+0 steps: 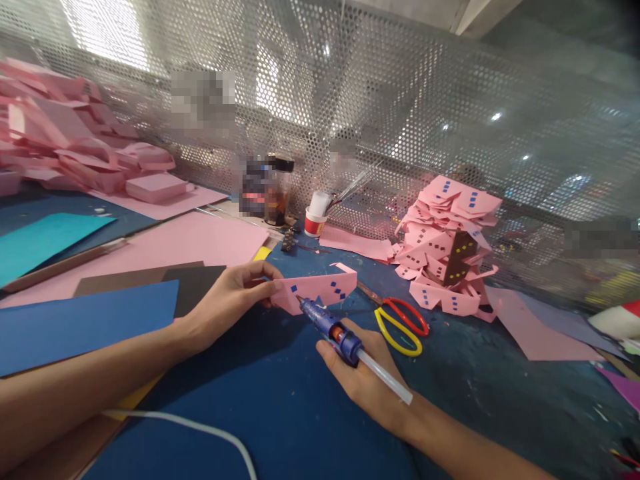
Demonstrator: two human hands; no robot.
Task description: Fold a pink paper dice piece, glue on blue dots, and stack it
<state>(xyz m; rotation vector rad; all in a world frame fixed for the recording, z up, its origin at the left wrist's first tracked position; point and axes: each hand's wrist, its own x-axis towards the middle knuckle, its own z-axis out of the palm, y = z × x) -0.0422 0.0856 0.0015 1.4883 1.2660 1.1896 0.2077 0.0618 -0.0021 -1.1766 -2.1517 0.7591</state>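
Note:
Between the thumb and fingers of my left hand (250, 290) is the left end of a folded pink paper piece (317, 288) with small dark blue squares on it. My right hand (367, 373) is wrapped around a blue glue gun (327, 323), and a clear glue stick (385, 377) sticks out of its back. The gun's nozzle points at the pink piece, close to a blue square near its left side; whether it touches, I cannot tell. Scissors (400, 327) with one red and one yellow handle lie just right of the piece.
A stack of pink paper pieces with squares (440, 253) stands at right. Pink folded paper (75, 133) is heaped at far left. Blue (90, 327) and teal sheets (50, 240) lie left. A paper cup (316, 220) and jar (279, 190) stand by the mesh screen. A white cord (200, 423) runs in front.

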